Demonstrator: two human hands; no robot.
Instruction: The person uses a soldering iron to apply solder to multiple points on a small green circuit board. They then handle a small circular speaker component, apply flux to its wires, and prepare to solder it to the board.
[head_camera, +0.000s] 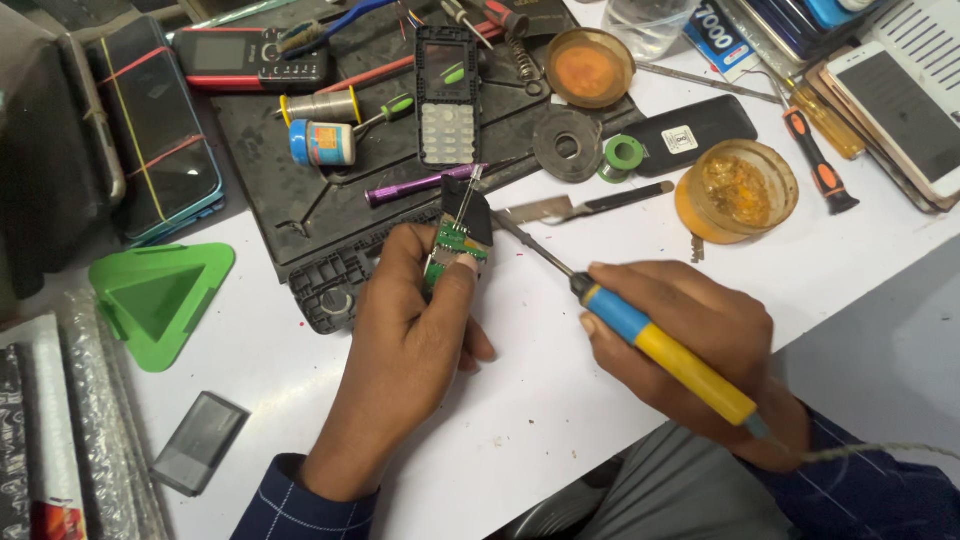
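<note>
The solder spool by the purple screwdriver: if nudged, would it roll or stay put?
The solder spool lies on its side on the black mat, so it would probably roll on its round flanges. It looks small and likely light. The purple screwdriver beside it might stop it.

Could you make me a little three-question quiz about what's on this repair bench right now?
1. True or false: the left hand holds a small green circuit board.
2. Which tool is in the right hand? A) purple screwdriver B) soldering iron with a blue and yellow handle C) tweezers
3. What shape is the green plastic piece at the left of the white table?

Key:
1. True.
2. B, the soldering iron; its tip points toward the board.
3. Roughly a triangle.
</note>
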